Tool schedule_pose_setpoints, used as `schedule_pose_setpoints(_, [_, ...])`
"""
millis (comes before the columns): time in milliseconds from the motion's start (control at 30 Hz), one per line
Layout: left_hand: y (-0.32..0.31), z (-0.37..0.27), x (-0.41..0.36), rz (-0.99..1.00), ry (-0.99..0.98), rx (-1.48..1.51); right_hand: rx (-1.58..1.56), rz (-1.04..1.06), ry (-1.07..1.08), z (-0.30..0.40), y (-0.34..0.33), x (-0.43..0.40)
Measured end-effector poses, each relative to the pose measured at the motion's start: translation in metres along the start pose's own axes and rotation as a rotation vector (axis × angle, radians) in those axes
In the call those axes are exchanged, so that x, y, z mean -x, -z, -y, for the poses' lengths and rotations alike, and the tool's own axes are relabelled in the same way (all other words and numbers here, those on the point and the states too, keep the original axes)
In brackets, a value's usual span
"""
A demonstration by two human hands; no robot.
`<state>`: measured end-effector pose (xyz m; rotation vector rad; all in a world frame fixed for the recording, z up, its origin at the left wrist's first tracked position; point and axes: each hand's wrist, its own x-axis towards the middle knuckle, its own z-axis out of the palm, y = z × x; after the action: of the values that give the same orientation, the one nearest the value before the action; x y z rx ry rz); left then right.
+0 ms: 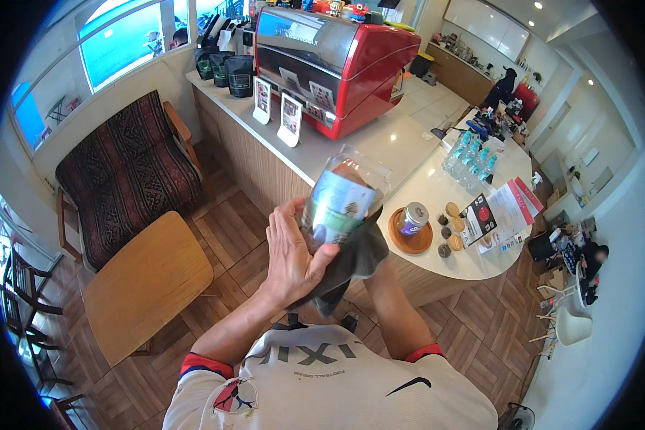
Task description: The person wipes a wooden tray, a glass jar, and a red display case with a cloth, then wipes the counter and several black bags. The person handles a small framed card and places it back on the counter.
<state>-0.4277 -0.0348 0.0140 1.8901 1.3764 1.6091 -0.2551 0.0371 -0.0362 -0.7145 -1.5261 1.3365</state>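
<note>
My left hand [293, 258] grips the left side of a clear plastic jar [330, 209] with a blue and green label that bears writing. The jar is tilted in front of my chest, above the near edge of the counter. A dark grey cloth [355, 263] wraps the jar's lower right side and hangs below it. My right wrist [377, 273] runs up into this cloth. The cloth hides the right hand's fingers, which hold it against the jar.
On the white counter [408, 148], a small lidded jar [413, 217] stands on a round wooden tray [395, 236], beside small round containers [455, 224], menus [500, 212] and water bottles [468, 161]. A red espresso machine [349, 80] stands further back. A wooden table [148, 285] is at left.
</note>
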Motion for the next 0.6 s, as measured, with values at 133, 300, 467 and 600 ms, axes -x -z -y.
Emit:
schedule_pose_setpoints(133, [0.023, -0.018, -0.023, -0.124, 0.074, 0.419, -0.664, 0.003, -0.040, -0.012, -0.016, 0.016])
schedule_pose_setpoints(300, [0.054, -0.020, -0.053, 0.265, 0.346, 0.575, -0.413, -0.040, -0.105, 0.026, -0.034, 0.027])
schedule_pose_setpoints(467, [0.061, -0.010, -0.058, 0.458, 0.436, 0.669, 0.058, -0.053, 0.047, -0.007, -0.030, 0.030])
schedule_pose_setpoints(600, [0.058, -0.006, -0.061, 0.608, 0.421, 0.574, -0.485, -0.036, -0.206, -0.016, -0.034, 0.038])
